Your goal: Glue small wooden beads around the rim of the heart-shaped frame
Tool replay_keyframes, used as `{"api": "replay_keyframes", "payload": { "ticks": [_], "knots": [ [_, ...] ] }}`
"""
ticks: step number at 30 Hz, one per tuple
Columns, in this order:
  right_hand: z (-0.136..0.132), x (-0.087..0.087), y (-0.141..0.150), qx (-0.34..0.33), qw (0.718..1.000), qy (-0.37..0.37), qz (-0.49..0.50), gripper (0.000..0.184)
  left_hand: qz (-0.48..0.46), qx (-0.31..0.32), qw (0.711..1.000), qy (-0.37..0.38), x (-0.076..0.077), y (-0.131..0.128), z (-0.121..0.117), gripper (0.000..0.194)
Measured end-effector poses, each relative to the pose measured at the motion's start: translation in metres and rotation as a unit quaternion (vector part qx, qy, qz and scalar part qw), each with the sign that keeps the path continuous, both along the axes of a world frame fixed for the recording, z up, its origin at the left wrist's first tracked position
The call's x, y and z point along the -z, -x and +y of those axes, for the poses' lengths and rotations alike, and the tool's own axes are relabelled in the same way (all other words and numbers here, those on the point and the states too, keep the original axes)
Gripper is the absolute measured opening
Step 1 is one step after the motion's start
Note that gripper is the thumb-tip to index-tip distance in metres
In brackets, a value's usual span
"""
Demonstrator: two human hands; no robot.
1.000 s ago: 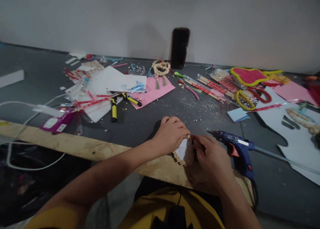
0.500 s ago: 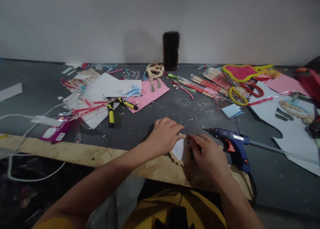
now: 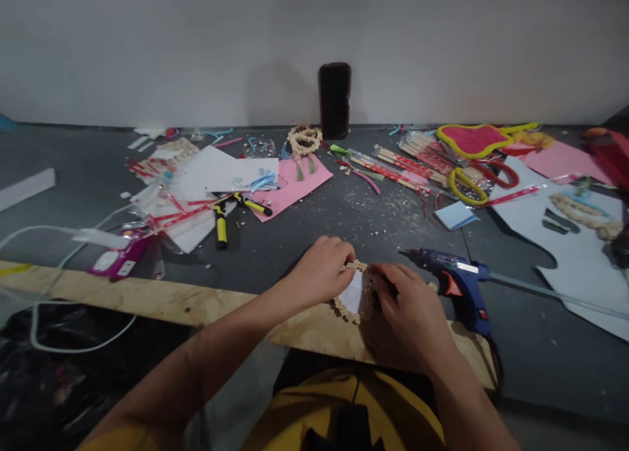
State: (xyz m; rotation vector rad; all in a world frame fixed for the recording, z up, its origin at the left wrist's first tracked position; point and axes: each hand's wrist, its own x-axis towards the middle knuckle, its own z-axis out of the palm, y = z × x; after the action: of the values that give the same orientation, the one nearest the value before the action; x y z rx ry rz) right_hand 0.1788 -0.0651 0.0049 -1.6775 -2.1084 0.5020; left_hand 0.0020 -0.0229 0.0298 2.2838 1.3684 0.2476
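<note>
Beige, knobbly, beaded-looking ring with white paper across its middle: one, lower centre of the frame, above the bare wooden edge strip of the dark grey worktop.

Left hand: thumb and fingers closed on the ring's upper left rim.

Right hand: fingertips pinched together at the upper right rim; the exact contact is hidden by the fingers.

Blue hot-glue gun with orange-red trigger: one, right of centre, lying just beside the right hand, translucent stick in its rear.

Pliers with yellow-and-black handles: left of centre.

Black smartphone: one, upright against the pale wall, upper centre.

Pink paper sheet: one, centre left, beneath pale tassels.
</note>
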Motion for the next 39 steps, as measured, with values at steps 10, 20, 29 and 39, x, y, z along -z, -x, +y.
{"api": "replay_keyframes", "payload": {
  "ticks": [10,20,29,39],
  "knots": [
    [-0.001,-0.005,0.002,0.067,0.985,0.024,0.159,0.020,-0.250,-0.139,0.937,0.199,0.003,0.001,-0.005,0.013],
    [0.005,-0.011,0.004,0.044,0.983,0.035,0.173,0.017,-0.398,-0.160,0.848,0.310,0.005,0.000,-0.009,0.039],
    [0.008,-0.015,0.009,0.046,0.959,0.077,0.268,0.022,-0.461,-0.176,0.816,0.301,0.007,0.000,-0.012,0.039],
    [0.014,-0.026,0.005,0.007,0.964,0.074,0.256,0.028,-0.467,-0.155,0.809,0.321,0.002,0.001,-0.008,0.046]
  ]
}}
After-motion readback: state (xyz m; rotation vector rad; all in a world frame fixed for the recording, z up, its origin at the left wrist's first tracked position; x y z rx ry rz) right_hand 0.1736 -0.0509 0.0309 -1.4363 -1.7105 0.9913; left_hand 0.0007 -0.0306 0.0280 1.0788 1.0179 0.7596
